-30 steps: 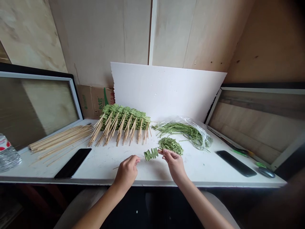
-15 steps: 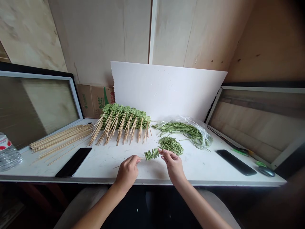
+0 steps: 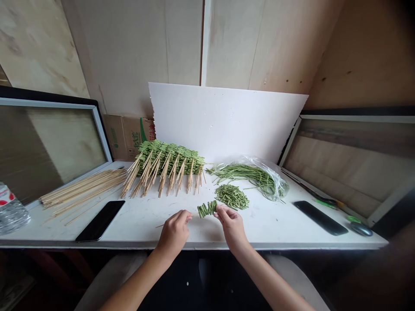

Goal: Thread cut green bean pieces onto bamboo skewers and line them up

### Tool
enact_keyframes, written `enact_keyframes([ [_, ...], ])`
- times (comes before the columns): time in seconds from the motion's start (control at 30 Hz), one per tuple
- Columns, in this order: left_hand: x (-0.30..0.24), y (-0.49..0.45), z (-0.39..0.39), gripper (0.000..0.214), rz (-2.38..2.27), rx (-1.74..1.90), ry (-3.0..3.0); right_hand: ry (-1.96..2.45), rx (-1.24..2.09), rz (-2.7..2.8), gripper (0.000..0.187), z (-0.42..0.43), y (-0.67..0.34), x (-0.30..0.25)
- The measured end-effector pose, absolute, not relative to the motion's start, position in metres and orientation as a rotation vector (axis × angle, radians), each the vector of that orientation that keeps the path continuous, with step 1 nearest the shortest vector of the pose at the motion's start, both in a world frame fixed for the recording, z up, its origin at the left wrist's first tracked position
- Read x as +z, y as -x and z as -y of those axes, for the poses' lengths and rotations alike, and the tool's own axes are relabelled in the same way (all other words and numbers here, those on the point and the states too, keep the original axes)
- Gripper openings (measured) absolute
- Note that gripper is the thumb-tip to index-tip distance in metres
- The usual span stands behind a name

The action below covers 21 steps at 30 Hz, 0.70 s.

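My left hand [image 3: 174, 232] pinches a thin bamboo skewer [image 3: 161, 225] near its middle, just above the white table [image 3: 142, 224]. Several short green bean pieces [image 3: 207, 209] are threaded side by side on the skewer's right end. My right hand [image 3: 231, 224] is closed at that end, fingertips touching the last threaded piece; whether it pinches a piece there is hidden. A small heap of cut bean pieces [image 3: 232, 196] lies just behind my right hand.
Finished bean skewers [image 3: 165, 166] are stacked at the back. Bare skewers [image 3: 82, 190] lie at left beside a black phone [image 3: 100, 220] and a water bottle [image 3: 11, 211]. Long beans in a plastic bag [image 3: 256, 176], a black device [image 3: 320, 217] and scissors [image 3: 327, 202] lie at right.
My right hand has slid slightly left, closing against the threaded pieces. The left hand and skewer have stayed in place.
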<state>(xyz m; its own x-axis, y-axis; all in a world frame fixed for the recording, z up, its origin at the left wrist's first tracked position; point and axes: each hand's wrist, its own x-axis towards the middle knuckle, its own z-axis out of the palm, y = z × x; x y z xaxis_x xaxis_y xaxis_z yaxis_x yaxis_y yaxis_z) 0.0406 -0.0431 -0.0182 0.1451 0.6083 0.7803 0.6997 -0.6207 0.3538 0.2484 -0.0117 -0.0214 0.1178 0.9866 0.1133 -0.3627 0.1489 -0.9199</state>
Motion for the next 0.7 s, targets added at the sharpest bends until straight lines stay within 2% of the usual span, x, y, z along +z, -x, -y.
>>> enact_keyframes([
  [0.17,-0.015,-0.039,0.04,0.039,1.399,-1.535,2.312,0.906,1.218,0.946,0.037,0.013,-0.25,-0.013],
  [0.33,-0.011,-0.037,0.04,0.042,1.379,-1.455,2.425,0.955,1.225,1.14,0.054,0.013,-0.261,0.002],
  [0.7,-0.013,-0.032,0.036,0.035,1.297,-1.259,2.482,1.079,1.182,1.535,0.04,0.009,-0.278,0.017],
])
